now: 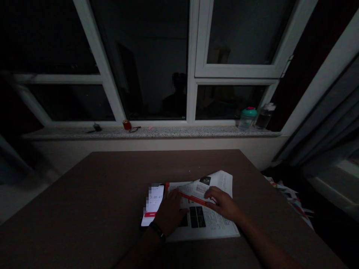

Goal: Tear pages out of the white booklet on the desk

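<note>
Left hand (169,213) flat on booklet (203,228), fingers (175,195) slightly apart, just beside phone (153,205). Right hand (222,203) on raised page (215,183), fingers (211,192) together by orange strip (193,198); clamped or not, cannot tell.

Phone (153,203) left of booklet (215,229); both on table (112,186); window (191,93) behind.

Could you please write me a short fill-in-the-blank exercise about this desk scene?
The left hand wears a black ____ at its wrist. The lit smartphone lies to the ____ of the white printed paper. The right hand touches a thin ____ strip lying across the paper. The clear jar on the speckled stone windowsill has a ____ lid.

Missing words: wristband; left; orange-red; teal.
</note>
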The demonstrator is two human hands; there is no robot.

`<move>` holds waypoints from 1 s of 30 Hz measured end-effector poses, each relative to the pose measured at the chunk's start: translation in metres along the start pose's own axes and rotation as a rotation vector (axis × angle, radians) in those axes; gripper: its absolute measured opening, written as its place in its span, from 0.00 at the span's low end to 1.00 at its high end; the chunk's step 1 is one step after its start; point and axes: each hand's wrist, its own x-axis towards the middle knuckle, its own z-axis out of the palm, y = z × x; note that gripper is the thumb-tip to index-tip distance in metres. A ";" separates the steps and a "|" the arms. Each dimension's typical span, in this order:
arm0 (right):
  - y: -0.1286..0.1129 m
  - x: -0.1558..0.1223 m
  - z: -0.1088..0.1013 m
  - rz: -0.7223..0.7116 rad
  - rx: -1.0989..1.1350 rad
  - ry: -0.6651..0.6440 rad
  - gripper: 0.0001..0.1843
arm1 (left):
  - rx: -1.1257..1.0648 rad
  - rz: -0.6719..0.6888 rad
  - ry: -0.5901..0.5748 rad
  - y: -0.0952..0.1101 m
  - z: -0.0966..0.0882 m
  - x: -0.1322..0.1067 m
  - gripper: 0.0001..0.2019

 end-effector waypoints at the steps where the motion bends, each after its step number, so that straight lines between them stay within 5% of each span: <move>1: -0.001 0.000 -0.001 -0.009 -0.017 -0.001 0.06 | 0.003 0.006 0.006 0.000 0.000 0.000 0.24; 30: -0.010 0.003 -0.002 -0.115 -0.201 -0.015 0.08 | 0.057 0.017 0.035 0.005 0.000 0.002 0.25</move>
